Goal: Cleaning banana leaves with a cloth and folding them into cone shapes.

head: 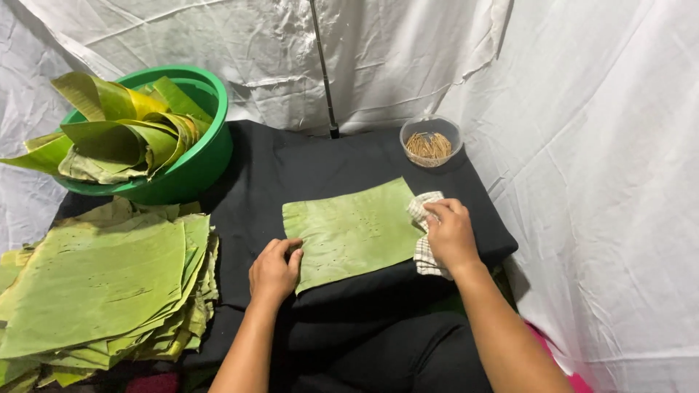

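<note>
A flat green banana-leaf sheet [351, 231] lies on the black cloth [291, 171] in front of me. My left hand [274, 270] rests on the sheet's near-left corner, fingers curled, pinning it down. My right hand [451, 234] presses a checked white cloth [423, 255] against the sheet's right edge, fingers closed over it.
A thick stack of cut leaf sheets [102, 287] lies at the left. Behind it a green basin [191, 171] holds rolled leaves. A small clear tub of thin wooden sticks [430, 143] stands at the back right. White sheeting hangs all around, with a thin dark pole [324, 73] at the back.
</note>
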